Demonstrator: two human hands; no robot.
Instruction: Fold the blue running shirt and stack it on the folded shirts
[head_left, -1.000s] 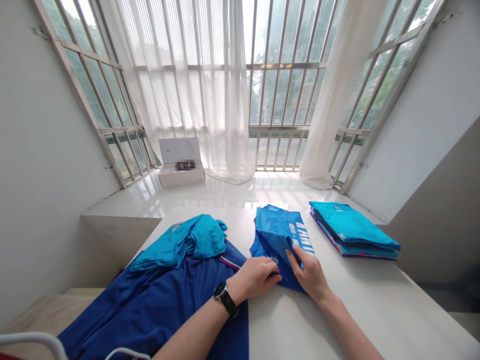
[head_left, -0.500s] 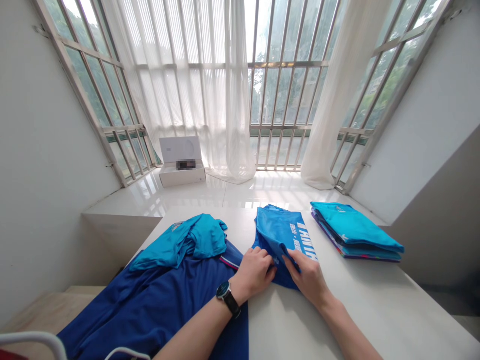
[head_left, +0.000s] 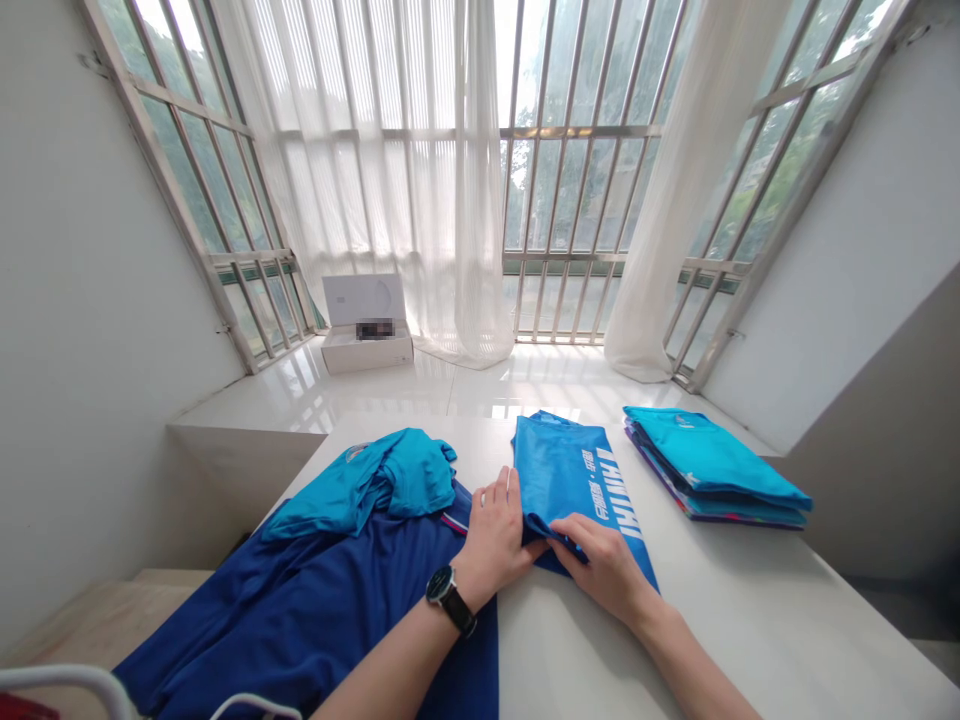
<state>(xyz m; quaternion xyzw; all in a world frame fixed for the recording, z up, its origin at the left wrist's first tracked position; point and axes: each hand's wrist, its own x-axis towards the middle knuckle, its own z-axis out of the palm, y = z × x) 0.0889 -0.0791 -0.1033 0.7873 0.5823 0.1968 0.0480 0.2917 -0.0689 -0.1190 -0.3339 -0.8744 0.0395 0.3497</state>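
Shirt [head_left: 562, 480] spread flatter since the last frame, more print showing | your right hand [head_left: 601, 570] pinching its lower fold | your left hand [head_left: 495, 535] open, right against its left edge

Low in the frame are two hands [head_left: 495, 540], one watch [head_left: 446, 590], three loose shirts [head_left: 562, 480] and one folded stack [head_left: 712, 465]; higher up, one white box [head_left: 367, 340].
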